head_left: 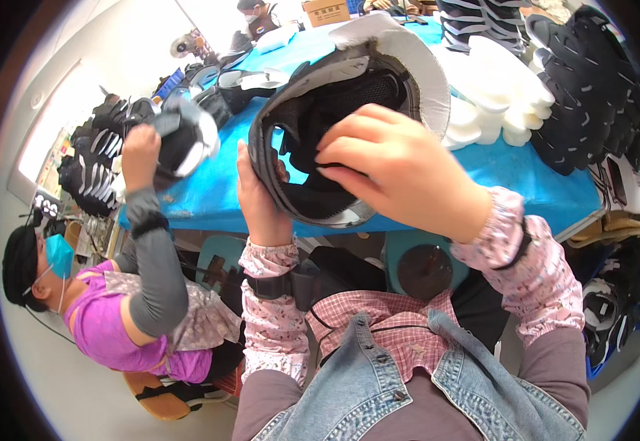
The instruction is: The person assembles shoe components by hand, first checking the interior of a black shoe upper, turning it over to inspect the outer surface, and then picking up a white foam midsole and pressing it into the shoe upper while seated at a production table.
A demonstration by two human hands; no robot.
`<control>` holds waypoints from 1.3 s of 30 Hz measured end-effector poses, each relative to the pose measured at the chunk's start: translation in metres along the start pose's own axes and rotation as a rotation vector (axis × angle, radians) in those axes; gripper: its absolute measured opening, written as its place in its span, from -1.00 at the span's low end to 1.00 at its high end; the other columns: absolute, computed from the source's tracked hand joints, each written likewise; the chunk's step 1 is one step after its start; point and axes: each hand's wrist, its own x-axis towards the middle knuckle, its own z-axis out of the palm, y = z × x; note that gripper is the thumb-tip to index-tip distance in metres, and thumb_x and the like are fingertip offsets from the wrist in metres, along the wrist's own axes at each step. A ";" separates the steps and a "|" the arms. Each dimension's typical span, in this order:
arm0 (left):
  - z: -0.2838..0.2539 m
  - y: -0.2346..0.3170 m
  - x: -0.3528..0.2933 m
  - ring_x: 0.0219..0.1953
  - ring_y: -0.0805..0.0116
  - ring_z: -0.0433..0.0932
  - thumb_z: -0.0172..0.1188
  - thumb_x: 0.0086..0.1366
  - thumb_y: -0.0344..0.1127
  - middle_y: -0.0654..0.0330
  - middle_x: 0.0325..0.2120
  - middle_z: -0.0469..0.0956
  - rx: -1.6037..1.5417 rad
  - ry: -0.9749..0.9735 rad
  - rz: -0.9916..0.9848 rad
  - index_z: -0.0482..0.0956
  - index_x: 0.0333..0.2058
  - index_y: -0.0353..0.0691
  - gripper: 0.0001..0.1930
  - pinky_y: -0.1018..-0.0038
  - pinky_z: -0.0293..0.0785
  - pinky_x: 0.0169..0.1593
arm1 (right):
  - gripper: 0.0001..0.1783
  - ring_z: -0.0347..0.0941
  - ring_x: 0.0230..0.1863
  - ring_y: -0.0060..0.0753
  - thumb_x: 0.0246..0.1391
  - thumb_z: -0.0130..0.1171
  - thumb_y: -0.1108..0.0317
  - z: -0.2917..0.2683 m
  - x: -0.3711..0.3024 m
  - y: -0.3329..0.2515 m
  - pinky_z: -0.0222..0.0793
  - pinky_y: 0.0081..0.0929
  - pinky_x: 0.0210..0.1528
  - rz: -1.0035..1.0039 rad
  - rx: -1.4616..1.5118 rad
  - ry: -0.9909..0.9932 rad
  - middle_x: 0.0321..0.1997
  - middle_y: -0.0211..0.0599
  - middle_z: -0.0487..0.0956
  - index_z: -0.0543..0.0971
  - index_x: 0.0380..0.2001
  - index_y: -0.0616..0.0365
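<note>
Up over the near edge of the table I hold a black shoe upper (261, 158) with a pale lining, its opening turned toward me. My left hand (263, 202) grips its left side, the thumb outside and the other fingers partly hidden behind it. Inside the opening, my right hand (379, 158) has its fingers curled together in a pinch at the black inner part. Exactly what lies between those fingertips is hard to make out. Blue table covering shows through a gap in the upper.
White foam-like pieces (496, 95) and a tall heap of black shoe uppers (592, 88) lie on the right of the blue-covered table (209, 195). At my left a seated co-worker (114, 316) raises another upper (184, 140). Shoe parts fill blue crates (595, 360) at lower right.
</note>
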 end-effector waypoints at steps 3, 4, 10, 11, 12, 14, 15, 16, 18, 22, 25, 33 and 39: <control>0.037 0.009 0.002 -0.48 0.57 0.38 -0.08 0.38 -0.10 0.29 -0.47 0.43 0.140 0.240 0.031 0.38 -0.15 -0.18 -0.72 0.61 0.31 -0.41 | -0.70 0.40 -0.23 -0.27 -0.23 0.30 0.30 0.025 -0.001 0.007 0.40 -0.42 -0.22 0.117 -0.212 -0.094 -0.37 -0.29 0.49 0.51 -0.40 0.22; 0.050 0.010 0.003 -0.52 0.57 0.36 -0.07 0.38 -0.08 0.31 -0.53 0.42 0.180 0.308 0.021 0.41 -0.21 -0.16 -0.73 0.62 0.28 -0.44 | -0.64 0.40 -0.21 -0.26 -0.23 0.31 0.22 0.029 -0.002 0.011 0.40 -0.43 -0.23 0.134 -0.271 -0.145 -0.36 -0.28 0.49 0.51 -0.39 0.23; 0.064 0.002 0.002 -0.34 0.52 0.51 -0.10 0.39 -0.05 0.28 -0.35 0.57 0.190 0.335 0.009 0.51 -0.23 -0.24 -0.64 0.57 0.41 -0.21 | -0.50 0.37 -0.15 -0.27 -0.27 0.28 -0.04 0.036 0.005 0.018 0.33 -0.42 -0.22 0.237 -0.403 -0.332 -0.35 -0.25 0.49 0.55 -0.42 0.21; 0.062 0.001 0.004 -0.34 0.52 0.51 -0.10 0.39 -0.05 0.28 -0.35 0.57 0.183 0.333 0.012 0.51 -0.23 -0.24 -0.64 0.57 0.41 -0.21 | -0.44 0.37 -0.17 -0.30 -0.26 0.25 -0.16 0.036 0.001 0.021 0.28 -0.44 -0.25 0.133 -0.516 -0.307 -0.38 -0.30 0.51 0.54 -0.43 0.17; 0.057 0.000 0.005 -0.28 0.50 0.52 -0.11 0.40 -0.05 0.25 -0.29 0.57 0.201 0.279 0.020 0.51 -0.19 -0.26 -0.62 0.55 0.41 -0.15 | -0.61 0.36 -0.19 -0.35 -0.21 0.23 -0.02 0.033 0.000 0.021 0.22 -0.46 -0.22 0.072 -0.535 -0.315 -0.43 -0.37 0.53 0.57 -0.49 0.09; 0.053 -0.007 0.007 -0.25 0.49 0.53 -0.12 0.40 -0.05 0.22 -0.25 0.58 0.232 0.237 0.050 0.50 -0.16 -0.29 -0.60 0.53 0.42 -0.12 | -0.69 0.36 -0.20 -0.37 -0.19 0.19 0.06 0.037 -0.008 0.031 0.22 -0.47 -0.21 -0.017 -0.560 -0.300 -0.44 -0.40 0.53 0.58 -0.49 0.07; 0.053 -0.009 0.009 -0.25 0.49 0.53 -0.12 0.40 -0.05 0.22 -0.25 0.58 0.228 0.237 0.045 0.50 -0.16 -0.29 -0.60 0.53 0.42 -0.12 | -0.77 0.37 -0.21 -0.39 -0.17 0.16 0.14 0.037 -0.009 0.033 0.22 -0.48 -0.20 -0.091 -0.583 -0.286 -0.44 -0.43 0.54 0.60 -0.49 0.04; 0.054 -0.011 0.011 -0.26 0.49 0.53 -0.12 0.40 -0.05 0.21 -0.25 0.58 0.233 0.215 0.018 0.50 -0.16 -0.29 -0.60 0.54 0.42 -0.13 | -0.81 0.39 -0.22 -0.39 -0.18 0.08 0.27 0.034 -0.011 0.035 0.23 -0.46 -0.17 -0.056 -0.550 -0.409 -0.38 -0.43 0.54 0.60 -0.44 0.02; 0.058 -0.014 0.014 -0.32 0.53 0.53 -0.11 0.40 -0.05 0.21 -0.30 0.58 0.221 0.171 -0.011 0.51 -0.21 -0.30 -0.60 0.59 0.43 -0.21 | -0.85 0.40 -0.22 -0.38 -0.15 0.09 0.29 0.027 -0.020 0.037 0.24 -0.44 -0.15 -0.043 -0.465 -0.303 -0.38 -0.42 0.53 0.58 -0.46 0.02; 0.031 -0.026 0.035 -0.38 0.51 0.53 -0.08 0.39 -0.05 0.21 -0.35 0.59 0.364 0.101 0.054 0.53 -0.25 -0.34 -0.58 0.63 0.44 -0.26 | -0.90 0.43 -0.25 -0.26 -0.14 0.18 0.39 0.004 -0.029 0.027 0.30 -0.37 -0.13 0.049 -0.128 -0.105 -0.42 -0.35 0.50 0.53 -0.46 0.07; -0.033 -0.028 0.046 -0.50 0.58 0.40 -0.07 0.37 -0.25 0.28 -0.46 0.49 0.545 0.177 -0.027 0.47 -0.25 -0.32 -0.76 0.65 0.35 -0.41 | -0.81 0.45 -0.35 -0.27 -0.17 0.22 0.55 -0.024 -0.050 0.026 0.37 -0.42 -0.33 0.261 0.142 0.149 -0.42 -0.25 0.48 0.49 -0.39 0.22; 0.052 -0.017 0.038 -0.58 0.56 0.33 -0.03 0.37 -0.12 0.25 -0.53 0.40 0.306 0.183 -0.098 0.43 -0.31 -0.29 -0.70 0.64 0.29 -0.50 | -0.73 0.47 -0.34 -0.61 0.17 0.08 0.29 -0.062 -0.086 0.050 0.37 -0.70 -0.43 0.802 0.572 0.265 -0.35 -0.36 0.54 0.43 -0.17 0.27; 0.072 -0.010 0.034 -0.65 0.57 0.30 -0.05 0.35 0.06 0.31 -0.63 0.39 0.424 0.230 0.103 0.45 -0.43 -0.21 -0.58 0.61 0.24 -0.54 | -0.48 0.51 -0.27 -0.51 0.17 0.04 0.00 -0.071 -0.064 0.051 0.50 -0.61 -0.43 0.839 0.571 0.357 -0.24 -0.23 0.51 0.38 -0.04 0.26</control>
